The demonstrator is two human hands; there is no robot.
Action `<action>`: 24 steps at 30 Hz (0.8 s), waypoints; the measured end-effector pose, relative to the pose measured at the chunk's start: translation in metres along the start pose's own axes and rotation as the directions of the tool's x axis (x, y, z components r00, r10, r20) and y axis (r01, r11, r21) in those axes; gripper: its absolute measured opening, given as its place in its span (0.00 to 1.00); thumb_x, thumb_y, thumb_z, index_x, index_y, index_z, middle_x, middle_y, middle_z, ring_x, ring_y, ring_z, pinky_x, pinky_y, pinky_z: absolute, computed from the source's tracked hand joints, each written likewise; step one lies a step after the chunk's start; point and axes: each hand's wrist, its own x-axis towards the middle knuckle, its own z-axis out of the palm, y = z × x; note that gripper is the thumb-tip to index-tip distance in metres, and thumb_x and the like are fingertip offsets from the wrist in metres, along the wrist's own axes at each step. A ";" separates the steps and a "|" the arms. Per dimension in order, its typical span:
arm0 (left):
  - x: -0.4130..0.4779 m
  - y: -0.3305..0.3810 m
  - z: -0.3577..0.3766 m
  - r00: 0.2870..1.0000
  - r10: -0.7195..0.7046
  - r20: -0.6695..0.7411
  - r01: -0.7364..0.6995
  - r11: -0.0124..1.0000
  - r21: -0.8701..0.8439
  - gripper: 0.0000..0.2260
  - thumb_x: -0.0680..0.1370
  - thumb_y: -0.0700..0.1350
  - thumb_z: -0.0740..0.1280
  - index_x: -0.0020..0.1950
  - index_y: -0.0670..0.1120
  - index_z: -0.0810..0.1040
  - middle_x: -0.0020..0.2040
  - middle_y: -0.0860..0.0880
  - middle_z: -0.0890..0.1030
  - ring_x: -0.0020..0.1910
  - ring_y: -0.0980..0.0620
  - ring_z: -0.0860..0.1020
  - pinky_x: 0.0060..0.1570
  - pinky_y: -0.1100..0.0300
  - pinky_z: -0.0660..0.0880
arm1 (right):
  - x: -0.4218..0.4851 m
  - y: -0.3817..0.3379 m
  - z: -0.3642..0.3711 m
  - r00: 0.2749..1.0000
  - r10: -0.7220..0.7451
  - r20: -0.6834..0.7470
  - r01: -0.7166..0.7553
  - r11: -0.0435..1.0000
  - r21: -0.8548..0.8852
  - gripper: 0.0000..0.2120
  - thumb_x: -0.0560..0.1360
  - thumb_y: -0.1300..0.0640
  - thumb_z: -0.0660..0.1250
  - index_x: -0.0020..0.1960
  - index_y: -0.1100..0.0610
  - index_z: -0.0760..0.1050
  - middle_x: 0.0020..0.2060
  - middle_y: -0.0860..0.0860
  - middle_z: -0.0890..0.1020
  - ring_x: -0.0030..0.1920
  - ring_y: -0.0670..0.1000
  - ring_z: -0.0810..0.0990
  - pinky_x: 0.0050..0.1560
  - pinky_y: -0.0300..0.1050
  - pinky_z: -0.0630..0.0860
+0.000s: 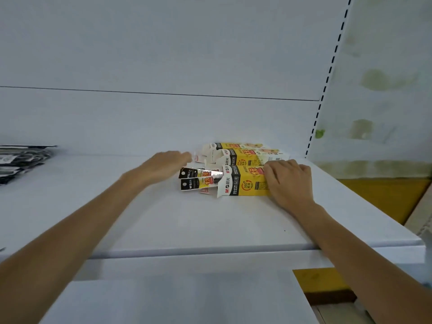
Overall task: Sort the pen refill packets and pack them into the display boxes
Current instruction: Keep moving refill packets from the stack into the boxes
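Yellow cardboard with white and black print: three display boxes [252,155] lie on their sides at the back of the white shelf [163,225], two black-topped refill packets [196,181] poking from the open left end of the nearest box [245,183]. The right hand [289,183] grips that box with bent fingers; the blurred left hand [163,163] hovers beside the packets, fingers outstretched, empty.
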 end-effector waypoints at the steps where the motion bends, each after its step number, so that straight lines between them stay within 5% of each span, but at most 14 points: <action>1: -0.005 -0.006 -0.002 0.991 -0.045 0.126 0.062 0.989 -0.136 0.16 0.73 0.56 0.59 0.53 0.47 0.74 0.51 0.49 0.77 0.46 0.52 0.75 0.45 0.58 0.67 | 0.000 0.000 0.001 1.000 -0.003 -0.003 0.003 1.000 0.004 0.32 0.69 0.42 0.34 0.46 0.51 0.75 0.44 0.47 0.80 0.48 0.52 0.73 0.47 0.47 0.59; 3: -0.015 -0.014 0.001 0.992 0.014 0.126 0.012 0.980 -0.199 0.07 0.77 0.47 0.62 0.52 0.47 0.76 0.49 0.48 0.80 0.44 0.54 0.77 0.42 0.62 0.67 | 0.001 0.000 0.001 1.000 -0.005 -0.007 0.005 1.000 -0.007 0.32 0.69 0.41 0.35 0.47 0.52 0.76 0.43 0.47 0.80 0.49 0.53 0.74 0.49 0.48 0.61; 8: -0.010 0.000 0.028 0.980 0.172 -0.101 -0.184 0.976 -0.120 0.09 0.76 0.41 0.66 0.54 0.48 0.81 0.47 0.48 0.83 0.45 0.56 0.77 0.39 0.72 0.68 | 0.002 -0.002 0.001 0.999 0.023 0.045 -0.025 0.999 0.033 0.22 0.75 0.46 0.45 0.48 0.52 0.76 0.45 0.48 0.80 0.51 0.53 0.73 0.52 0.48 0.61; 12: -0.007 0.023 0.053 0.963 0.257 0.080 -0.235 0.949 -0.211 0.10 0.77 0.40 0.64 0.52 0.50 0.83 0.42 0.51 0.80 0.33 0.61 0.75 0.38 0.66 0.72 | -0.001 -0.001 -0.001 0.998 0.022 0.054 -0.025 0.998 0.056 0.25 0.75 0.43 0.43 0.49 0.51 0.76 0.47 0.47 0.80 0.52 0.52 0.73 0.54 0.49 0.61; 14: -0.004 0.020 0.057 0.955 0.285 -0.079 -0.295 0.939 -0.175 0.09 0.76 0.42 0.66 0.52 0.50 0.82 0.45 0.53 0.79 0.39 0.60 0.75 0.44 0.63 0.73 | 0.000 0.000 -0.003 0.998 0.011 0.054 -0.015 0.997 0.074 0.28 0.73 0.41 0.40 0.49 0.50 0.76 0.47 0.46 0.80 0.52 0.51 0.73 0.53 0.48 0.60; 16: 0.000 0.012 0.053 0.871 0.281 -0.402 -0.323 0.946 -0.040 0.10 0.74 0.46 0.68 0.54 0.51 0.80 0.51 0.54 0.77 0.49 0.57 0.72 0.51 0.63 0.67 | 0.002 0.002 -0.002 0.998 0.010 0.069 -0.017 0.996 0.091 0.20 0.78 0.44 0.47 0.50 0.50 0.76 0.48 0.46 0.80 0.53 0.51 0.73 0.55 0.48 0.60; 18: 0.003 0.005 0.046 0.827 0.207 -0.523 -0.274 0.960 -0.053 0.10 0.74 0.47 0.67 0.54 0.50 0.78 0.51 0.54 0.76 0.51 0.56 0.72 0.51 0.63 0.65 | 0.003 0.003 -0.002 0.998 0.009 0.067 -0.017 0.993 0.115 0.15 0.79 0.47 0.52 0.51 0.50 0.77 0.49 0.46 0.80 0.53 0.50 0.73 0.56 0.48 0.60; 21: 0.006 -0.004 0.045 0.934 0.121 -0.335 -0.164 0.981 -0.103 0.05 0.74 0.46 0.69 0.48 0.49 0.77 0.46 0.53 0.80 0.47 0.55 0.76 0.42 0.71 0.66 | 0.004 0.004 -0.001 0.997 0.016 0.069 -0.026 0.990 0.141 0.18 0.78 0.47 0.49 0.50 0.50 0.77 0.48 0.46 0.80 0.52 0.50 0.73 0.55 0.47 0.60; 24: 0.006 -0.002 0.049 0.946 0.153 -0.286 -0.207 0.963 -0.170 0.02 0.73 0.44 0.70 0.42 0.50 0.79 0.41 0.49 0.82 0.41 0.57 0.78 0.35 0.80 0.65 | 0.003 0.003 -0.002 0.997 0.021 0.070 -0.031 0.987 0.158 0.22 0.75 0.45 0.46 0.50 0.49 0.77 0.48 0.45 0.80 0.52 0.50 0.73 0.55 0.47 0.59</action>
